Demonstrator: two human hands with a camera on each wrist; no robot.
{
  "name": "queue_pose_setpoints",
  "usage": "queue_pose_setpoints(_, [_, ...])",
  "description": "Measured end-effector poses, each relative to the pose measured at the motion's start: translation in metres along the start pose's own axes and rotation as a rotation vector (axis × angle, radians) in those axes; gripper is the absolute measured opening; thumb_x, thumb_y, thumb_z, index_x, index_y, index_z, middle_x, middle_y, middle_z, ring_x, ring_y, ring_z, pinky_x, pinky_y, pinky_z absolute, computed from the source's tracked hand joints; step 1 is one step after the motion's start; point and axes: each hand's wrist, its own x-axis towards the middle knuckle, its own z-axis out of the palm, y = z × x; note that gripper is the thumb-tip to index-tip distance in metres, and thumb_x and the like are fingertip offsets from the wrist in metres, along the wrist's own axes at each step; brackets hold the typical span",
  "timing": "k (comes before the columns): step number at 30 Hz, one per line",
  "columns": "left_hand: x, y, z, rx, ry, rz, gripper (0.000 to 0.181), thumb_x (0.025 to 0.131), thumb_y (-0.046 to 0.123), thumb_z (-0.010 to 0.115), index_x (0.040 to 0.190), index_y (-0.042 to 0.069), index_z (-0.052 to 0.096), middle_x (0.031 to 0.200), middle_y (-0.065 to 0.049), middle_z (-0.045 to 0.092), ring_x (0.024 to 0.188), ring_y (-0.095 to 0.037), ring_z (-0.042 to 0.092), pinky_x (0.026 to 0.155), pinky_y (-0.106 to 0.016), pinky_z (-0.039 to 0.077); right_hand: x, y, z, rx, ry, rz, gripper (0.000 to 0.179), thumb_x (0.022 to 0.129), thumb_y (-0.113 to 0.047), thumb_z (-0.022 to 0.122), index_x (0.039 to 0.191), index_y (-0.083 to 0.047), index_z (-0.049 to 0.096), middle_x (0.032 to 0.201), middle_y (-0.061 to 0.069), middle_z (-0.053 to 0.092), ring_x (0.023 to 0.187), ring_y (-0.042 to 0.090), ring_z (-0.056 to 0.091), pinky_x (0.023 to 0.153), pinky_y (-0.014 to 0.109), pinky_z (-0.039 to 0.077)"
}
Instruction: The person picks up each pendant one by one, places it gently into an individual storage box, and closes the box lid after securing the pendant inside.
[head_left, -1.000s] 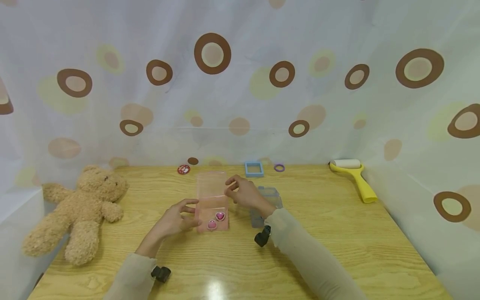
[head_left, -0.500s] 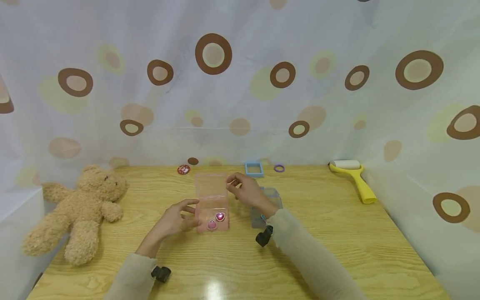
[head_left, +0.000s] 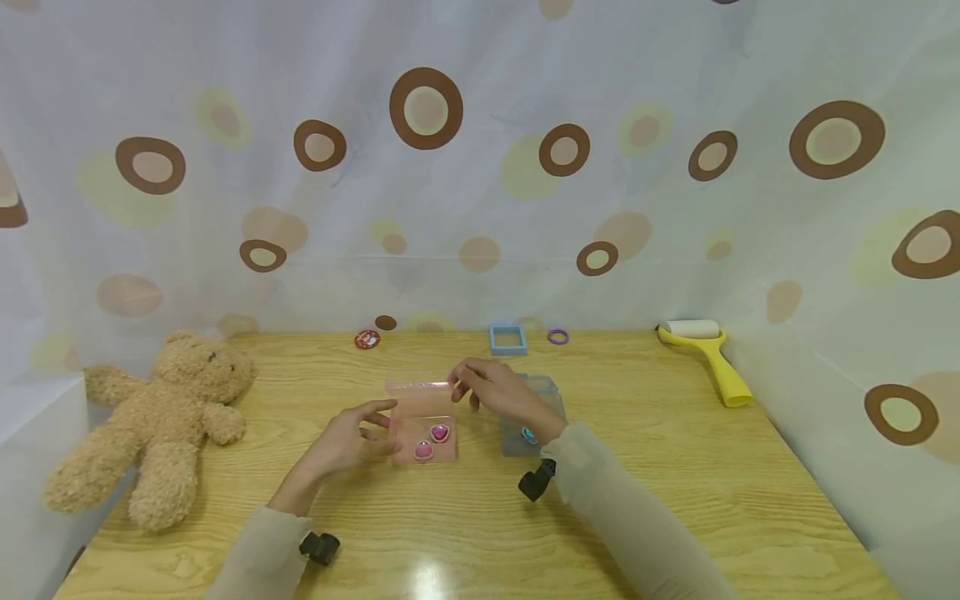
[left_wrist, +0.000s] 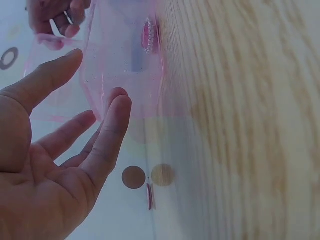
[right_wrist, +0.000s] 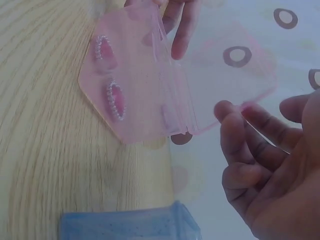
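A clear pink plastic box (head_left: 408,427) rests on the table with its hinged lid (head_left: 418,398) raised. Inside are two pink heart-shaped gems with beaded rims, the upper gem (head_left: 440,433) and the lower gem (head_left: 424,451). My right hand (head_left: 497,390) pinches a corner of the lid between thumb and fingertips, clearest in the right wrist view at the lid (right_wrist: 230,82). At the box's left side is my left hand (head_left: 348,437), its fingers spread and loosely bent, fingertips right at the wall. A translucent blue box (head_left: 517,446) holding a blue gem (head_left: 529,435) lies partly hidden under my right forearm.
A teddy bear (head_left: 168,421) lies at left. Along the back are a red round badge (head_left: 367,339), a light blue square frame (head_left: 492,340) and a purple ring (head_left: 550,337). A yellow-handled lint roller (head_left: 722,367) lies at the right, near the patterned cloth backdrop (head_left: 480,167).
The pink lid has tilted up from its laid-back position, with my right hand moving slightly down and toward me along with it. My left hand stays in place.
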Motion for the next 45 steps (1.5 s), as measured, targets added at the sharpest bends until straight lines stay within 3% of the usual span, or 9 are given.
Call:
queue_pose_setpoints(8, [-0.001,-0.003,0.001,-0.001,0.036,-0.022,0.067,0.084,0.015,0.081,0.141,0.001,0.050,0.127,-0.023,0.062,0.103,-0.029,0.069,0.079,-0.036,0.059,-0.006,-0.002,0.002,-0.142,-0.102,-0.004,0.019,0.103,-0.032,0.054,0.106,-0.018,0.067,0.101,0.017,0.073,0.081,0.045,0.066,0.063,0.033,0.051])
queue_pose_setpoints(11, [-0.001,-0.004,0.001,-0.020,0.039,-0.011,0.065,0.084,0.014,0.080,0.138,-0.001,0.048,0.127,-0.024,0.060,0.102,-0.029,0.068,0.078,-0.035,0.058,-0.008,-0.002,0.003,-0.157,-0.131,0.006,0.017,0.101,-0.029,0.057,0.109,-0.017,0.067,0.100,0.018,0.072,0.080,0.045,0.066,0.060,0.030,0.049])
queue_pose_setpoints(18, [-0.001,-0.007,-0.001,-0.061,0.017,0.014,0.076,0.086,0.012,0.079,0.149,0.004,0.038,0.131,-0.026,0.057,0.103,-0.027,0.067,0.079,-0.036,0.059,-0.007,0.002,0.005,-0.359,-0.181,-0.076,0.024,0.096,-0.029,0.065,0.114,-0.013,0.068,0.095,-0.001,0.071,0.084,0.017,0.066,0.070,0.027,0.053])
queue_pose_setpoints(22, [-0.002,-0.008,-0.003,-0.080,-0.014,0.027,0.072,0.087,0.010,0.077,0.149,0.005,0.040,0.133,-0.025,0.057,0.103,-0.026,0.067,0.082,-0.036,0.058,-0.007,0.003,0.007,-0.436,-0.190,-0.105,0.027,0.093,-0.029,0.068,0.114,-0.012,0.067,0.092,-0.003,0.071,0.077,0.011,0.064,0.069,0.024,0.051])
queue_pose_setpoints(29, [-0.005,-0.005,-0.004,-0.099,-0.033,0.038,0.062,0.095,0.017,0.069,0.148,0.003,0.041,0.132,-0.026,0.057,0.105,-0.029,0.066,0.086,-0.038,0.057,-0.007,0.002,0.010,-0.477,-0.189,-0.078,0.035,0.092,-0.037,0.072,0.117,-0.013,0.066,0.094,-0.004,0.071,0.074,0.007,0.060,0.069,0.024,0.049])
queue_pose_setpoints(38, [-0.003,-0.007,-0.002,-0.112,-0.023,0.037,0.062,0.094,0.014,0.070,0.147,0.002,0.041,0.129,-0.027,0.057,0.097,-0.024,0.067,0.081,-0.034,0.059,-0.006,0.004,0.011,-0.484,-0.182,-0.056,0.033,0.092,-0.037,0.072,0.117,-0.016,0.066,0.093,-0.006,0.070,0.074,0.008,0.059,0.072,0.026,0.050])
queue_pose_setpoints(45, [-0.002,-0.007,-0.002,-0.109,-0.010,0.018,0.061,0.094,0.015,0.070,0.147,0.003,0.043,0.131,-0.025,0.057,0.095,-0.023,0.067,0.080,-0.035,0.060,-0.008,0.003,0.006,-0.438,-0.195,-0.085,0.031,0.092,-0.028,0.072,0.117,-0.012,0.066,0.094,-0.003,0.071,0.083,0.013,0.064,0.076,0.027,0.053])
